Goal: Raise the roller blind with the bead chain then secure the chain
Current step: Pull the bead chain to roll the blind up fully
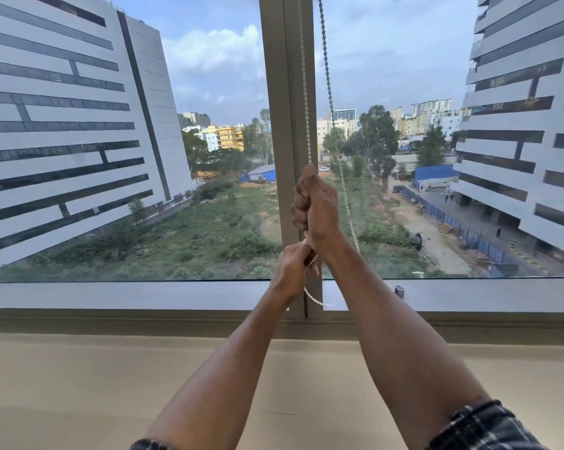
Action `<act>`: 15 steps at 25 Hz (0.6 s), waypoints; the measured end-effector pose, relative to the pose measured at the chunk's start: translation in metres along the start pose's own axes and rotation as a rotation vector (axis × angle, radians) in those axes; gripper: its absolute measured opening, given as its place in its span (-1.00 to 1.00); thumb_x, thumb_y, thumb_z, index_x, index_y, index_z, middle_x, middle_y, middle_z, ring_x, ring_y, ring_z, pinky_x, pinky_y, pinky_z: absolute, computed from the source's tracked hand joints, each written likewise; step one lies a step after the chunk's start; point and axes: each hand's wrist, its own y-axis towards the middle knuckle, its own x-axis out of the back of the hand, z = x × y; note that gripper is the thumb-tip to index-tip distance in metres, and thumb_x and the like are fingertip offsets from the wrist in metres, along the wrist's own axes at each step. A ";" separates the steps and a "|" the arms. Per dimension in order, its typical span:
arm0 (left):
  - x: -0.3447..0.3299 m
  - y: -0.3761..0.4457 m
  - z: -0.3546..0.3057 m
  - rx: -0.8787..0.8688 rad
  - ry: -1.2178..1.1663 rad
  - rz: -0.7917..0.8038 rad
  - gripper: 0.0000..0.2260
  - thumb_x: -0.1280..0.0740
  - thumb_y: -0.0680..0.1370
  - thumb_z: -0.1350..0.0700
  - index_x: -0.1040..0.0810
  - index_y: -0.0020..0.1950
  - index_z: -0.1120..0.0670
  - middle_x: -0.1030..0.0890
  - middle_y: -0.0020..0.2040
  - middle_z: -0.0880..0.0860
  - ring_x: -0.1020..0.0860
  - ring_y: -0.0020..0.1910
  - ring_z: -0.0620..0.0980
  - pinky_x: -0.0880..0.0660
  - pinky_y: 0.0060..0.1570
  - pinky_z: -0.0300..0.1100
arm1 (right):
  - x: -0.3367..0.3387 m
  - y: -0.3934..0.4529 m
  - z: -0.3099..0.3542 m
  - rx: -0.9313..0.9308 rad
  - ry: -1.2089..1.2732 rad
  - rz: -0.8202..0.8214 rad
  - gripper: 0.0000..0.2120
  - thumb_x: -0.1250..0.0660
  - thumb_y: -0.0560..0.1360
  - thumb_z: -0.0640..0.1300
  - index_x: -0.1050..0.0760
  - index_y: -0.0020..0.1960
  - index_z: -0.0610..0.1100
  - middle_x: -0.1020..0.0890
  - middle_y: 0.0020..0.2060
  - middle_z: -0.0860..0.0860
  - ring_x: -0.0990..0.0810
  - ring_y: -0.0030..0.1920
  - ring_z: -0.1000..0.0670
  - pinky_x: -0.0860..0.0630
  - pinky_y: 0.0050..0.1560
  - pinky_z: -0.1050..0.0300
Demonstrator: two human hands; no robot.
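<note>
Head view, at the window. The white beaded plastic pull chain (307,125) runs down the face of the grey metal window mullion (280,92); its second strand hangs just to the right, over the glass. The right hand (313,203) is fisted round the nearer strand, thumb uppermost. The left hand (292,271) sits directly below, fingers curled and pinching the same strand, with the loop's slack trailing beneath it near the grey sill ledge (144,295).

No blind fabric shows anywhere in the panes, so the blind looks fully or nearly raised (the roller itself is out of frame).

Judgement: the hauling is at or near its end, securing comes next. To do it well, pulls should run straight down along the mullion, hand under hand, one fist always closed so the blind cannot drop back. A small grey fitting (400,291) on the ledge may be the cleat; cannot tell.
</note>
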 end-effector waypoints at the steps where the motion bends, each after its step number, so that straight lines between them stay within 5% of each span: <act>1: 0.008 0.005 -0.005 -0.024 0.017 -0.024 -0.70 -0.15 0.51 0.05 -0.47 -0.27 0.24 -0.49 -0.35 0.14 -0.41 -0.35 0.00 -0.31 -0.35 -0.17 | 0.002 -0.004 -0.004 -0.007 0.010 -0.008 -0.52 -0.14 0.70 0.09 -0.28 -0.39 0.01 -0.25 -0.52 0.12 -0.13 -0.61 0.12 -0.12 -0.58 0.34; 4: 0.026 0.022 -0.030 -0.065 0.063 -0.131 -0.82 -0.18 0.31 0.20 -0.56 -0.22 0.17 -0.61 -0.34 0.02 -0.54 -0.34 -0.05 -0.44 -0.31 -0.27 | 0.008 -0.016 -0.019 -0.017 -0.021 -0.044 -0.50 -0.13 0.72 0.05 -0.31 -0.40 -0.01 -0.27 -0.53 0.10 -0.16 -0.62 0.11 -0.12 -0.59 0.30; 8: 0.034 0.050 -0.071 -0.054 -0.028 -0.243 -0.72 -0.15 0.48 0.20 -0.66 -0.04 0.17 -0.71 -0.15 0.17 -0.65 -0.20 0.06 -0.53 -0.19 -0.14 | 0.015 -0.035 -0.036 -0.073 -0.095 -0.069 -0.56 -0.13 0.73 0.02 -0.36 -0.31 -0.05 -0.28 -0.49 0.04 -0.18 -0.59 0.13 -0.14 -0.61 0.28; 12: 0.010 0.064 -0.114 -0.037 -0.239 -0.101 -0.53 -0.06 0.73 0.00 -0.61 -0.13 0.22 -0.55 -0.34 0.17 -0.48 -0.44 0.02 -0.42 -0.43 -0.20 | 0.010 -0.050 -0.055 -0.131 -0.078 -0.045 -0.61 -0.13 0.73 -0.02 -0.34 -0.26 -0.08 -0.30 -0.50 0.08 -0.16 -0.58 0.13 -0.14 -0.60 0.29; 15: -0.003 0.061 -0.123 -0.001 -0.275 -0.068 -0.46 -0.05 0.71 -0.18 -0.34 -0.39 0.06 -0.26 -0.49 0.02 -0.17 -0.59 -0.06 -0.14 -0.56 -0.29 | 0.008 -0.055 -0.062 -0.133 -0.070 -0.047 -0.66 -0.15 0.70 -0.06 -0.36 -0.24 -0.09 -0.32 -0.52 0.08 -0.18 -0.60 0.12 -0.15 -0.59 0.29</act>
